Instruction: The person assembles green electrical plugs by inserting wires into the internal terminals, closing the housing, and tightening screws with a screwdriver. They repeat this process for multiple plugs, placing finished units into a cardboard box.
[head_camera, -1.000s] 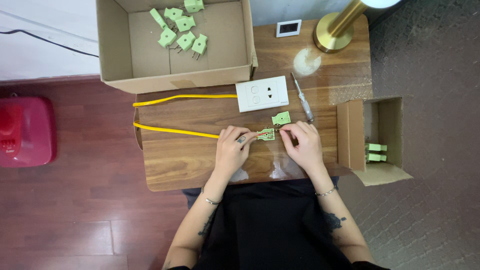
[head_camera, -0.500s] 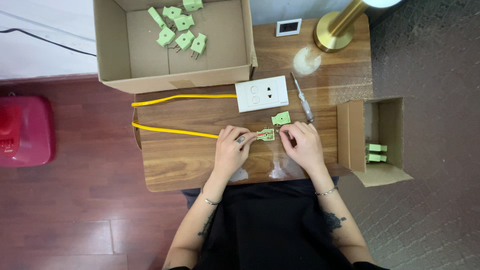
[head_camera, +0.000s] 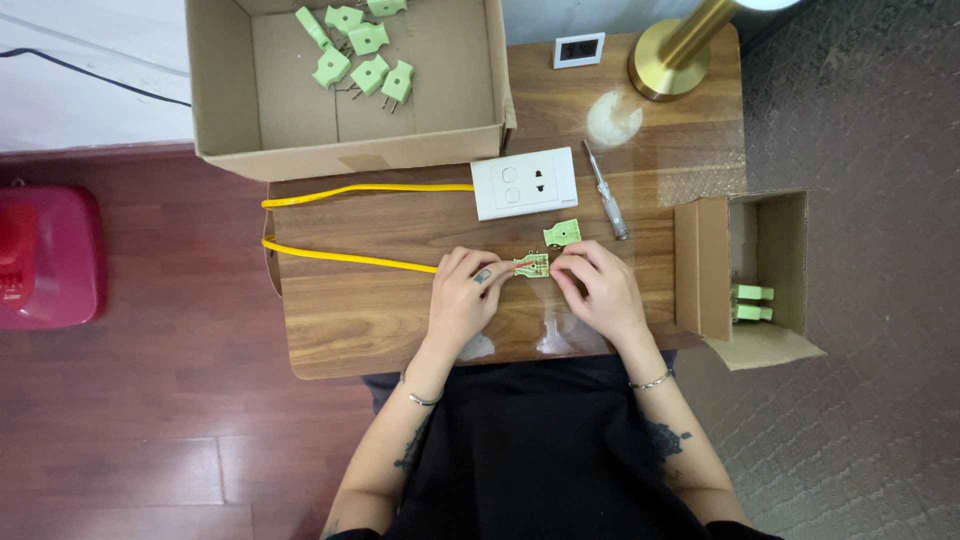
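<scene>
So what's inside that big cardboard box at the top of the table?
The big cardboard box holds six loose green plugs near its far edge; the remaining floor is bare cardboard. The picture's top edge cuts off its far wall, so more may sit there unseen.

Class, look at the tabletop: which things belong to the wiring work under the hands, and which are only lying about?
In use: left hand and right hand on the open green plug; yellow cable; plug cover; screwdriver.

Lying about: white socket plate, brass lamp base, small white frame, big box of green plugs, small box, red object.
</scene>
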